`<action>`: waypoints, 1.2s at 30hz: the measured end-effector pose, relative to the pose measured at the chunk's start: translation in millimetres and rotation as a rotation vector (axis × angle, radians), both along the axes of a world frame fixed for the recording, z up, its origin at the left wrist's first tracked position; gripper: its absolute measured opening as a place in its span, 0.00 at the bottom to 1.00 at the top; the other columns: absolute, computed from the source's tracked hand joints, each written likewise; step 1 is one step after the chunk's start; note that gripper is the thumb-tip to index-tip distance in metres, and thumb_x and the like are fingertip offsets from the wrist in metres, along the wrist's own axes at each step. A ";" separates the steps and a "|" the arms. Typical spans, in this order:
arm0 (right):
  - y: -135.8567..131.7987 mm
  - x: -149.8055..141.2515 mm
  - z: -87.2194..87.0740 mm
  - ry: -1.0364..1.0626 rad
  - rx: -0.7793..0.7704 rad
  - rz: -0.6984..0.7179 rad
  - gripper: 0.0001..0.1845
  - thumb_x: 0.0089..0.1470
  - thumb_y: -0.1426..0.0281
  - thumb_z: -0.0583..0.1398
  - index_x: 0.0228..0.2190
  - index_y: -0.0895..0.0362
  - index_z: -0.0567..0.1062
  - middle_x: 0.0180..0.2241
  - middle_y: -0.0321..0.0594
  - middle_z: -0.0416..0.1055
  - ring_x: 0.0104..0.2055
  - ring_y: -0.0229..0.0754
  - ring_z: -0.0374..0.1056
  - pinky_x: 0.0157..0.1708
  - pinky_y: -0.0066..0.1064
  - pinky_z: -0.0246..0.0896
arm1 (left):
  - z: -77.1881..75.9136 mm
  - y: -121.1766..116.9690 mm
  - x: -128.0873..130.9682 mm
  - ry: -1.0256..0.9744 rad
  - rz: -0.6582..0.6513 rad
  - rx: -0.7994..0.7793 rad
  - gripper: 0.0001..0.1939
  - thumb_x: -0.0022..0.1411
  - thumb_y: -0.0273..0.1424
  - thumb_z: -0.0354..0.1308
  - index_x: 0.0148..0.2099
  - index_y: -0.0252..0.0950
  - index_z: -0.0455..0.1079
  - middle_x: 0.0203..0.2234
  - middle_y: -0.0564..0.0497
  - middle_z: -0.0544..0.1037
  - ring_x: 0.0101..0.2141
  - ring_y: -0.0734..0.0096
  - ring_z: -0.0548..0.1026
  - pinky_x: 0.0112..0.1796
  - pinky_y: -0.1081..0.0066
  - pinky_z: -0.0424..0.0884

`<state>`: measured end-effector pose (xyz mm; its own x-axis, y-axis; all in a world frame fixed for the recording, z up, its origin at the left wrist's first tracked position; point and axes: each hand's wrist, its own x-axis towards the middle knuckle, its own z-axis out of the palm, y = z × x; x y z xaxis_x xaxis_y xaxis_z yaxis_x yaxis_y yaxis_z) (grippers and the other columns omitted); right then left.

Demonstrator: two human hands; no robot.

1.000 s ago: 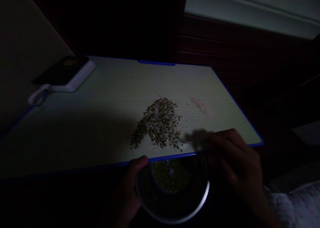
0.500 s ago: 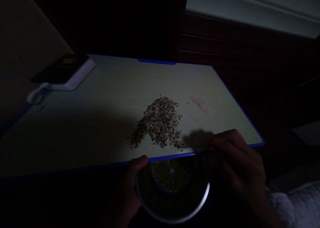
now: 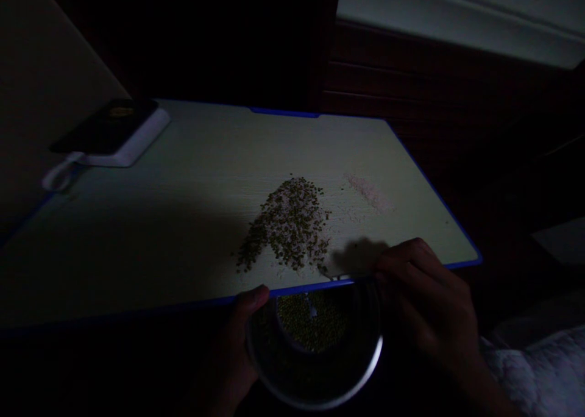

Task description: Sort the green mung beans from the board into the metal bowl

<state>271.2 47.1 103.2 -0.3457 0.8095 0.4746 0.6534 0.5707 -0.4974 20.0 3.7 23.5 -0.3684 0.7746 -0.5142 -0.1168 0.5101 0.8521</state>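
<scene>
A pile of small green beans mixed with pale rice-like grains (image 3: 292, 222) lies on a pale board (image 3: 196, 173) with a blue edge. Below that edge is a round metal bowl (image 3: 365, 374) with green beans (image 3: 315, 328) and a small white piece inside. My left hand (image 3: 242, 338) is closed on the bowl's left side, its thumb up at the board's edge. At the front edge my right hand (image 3: 429, 295) pinches a thin tool (image 3: 331, 277), whose tip reaches the pile's lower right; its exact kind is too dark to tell.
A separate strip of pale grains (image 3: 370, 192) lies to the right on the board. At the back left corner rests a white device with a dark top (image 3: 114, 130) and a strap loop. Dark wooden panels (image 3: 388, 75) stand behind the board.
My right hand has shifted slightly left, and the thin tool's tip has come down towards the board's front edge. The left hand and bowl stay nearly in place.
</scene>
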 end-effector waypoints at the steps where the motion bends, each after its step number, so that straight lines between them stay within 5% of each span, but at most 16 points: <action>1: -0.4 -0.2 0.2 0.002 -0.005 0.007 0.08 0.62 0.76 0.57 0.40 0.55 0.75 0.33 0.40 0.71 0.37 0.42 0.67 0.36 0.37 0.61 | 3.5 0.3 1.8 -0.007 0.007 -0.006 0.16 0.46 0.34 0.67 0.41 0.43 0.76 0.42 0.49 0.87 0.53 0.43 0.78 0.63 0.50 0.61; 7: -2.4 1.1 0.3 0.016 0.003 -0.029 0.08 0.62 0.76 0.58 0.40 0.55 0.76 0.33 0.39 0.73 0.37 0.42 0.69 0.37 0.38 0.63 | 19.0 1.1 9.5 0.009 -0.024 0.010 0.15 0.47 0.35 0.66 0.40 0.43 0.76 0.37 0.50 0.87 0.47 0.44 0.81 0.59 0.50 0.67; 17: 10.8 26.2 -3.0 0.049 0.070 -0.336 0.09 0.64 0.73 0.59 0.43 0.52 0.78 0.40 0.41 0.76 0.42 0.43 0.72 0.39 0.38 0.66 | -5.2 -3.2 -0.1 0.010 0.024 -0.001 0.19 0.46 0.37 0.68 0.43 0.44 0.76 0.42 0.47 0.86 0.50 0.46 0.81 0.60 0.49 0.66; 24: 17.0 27.0 -7.8 0.023 0.018 -0.213 0.09 0.63 0.72 0.59 0.42 0.52 0.79 0.38 0.41 0.77 0.41 0.44 0.73 0.37 0.38 0.67 | -3.6 -1.9 -1.8 0.050 0.006 0.006 0.17 0.45 0.36 0.67 0.41 0.46 0.76 0.42 0.48 0.86 0.51 0.46 0.80 0.60 0.50 0.66; 36: -7.7 31.3 -6.7 0.084 -0.008 -0.205 0.07 0.64 0.74 0.61 0.40 0.51 0.78 0.35 0.36 0.75 0.38 0.39 0.71 0.35 0.33 0.65 | -11.1 -2.6 -2.1 0.022 0.025 0.031 0.21 0.44 0.40 0.69 0.43 0.43 0.76 0.46 0.46 0.85 0.54 0.42 0.77 0.62 0.50 0.61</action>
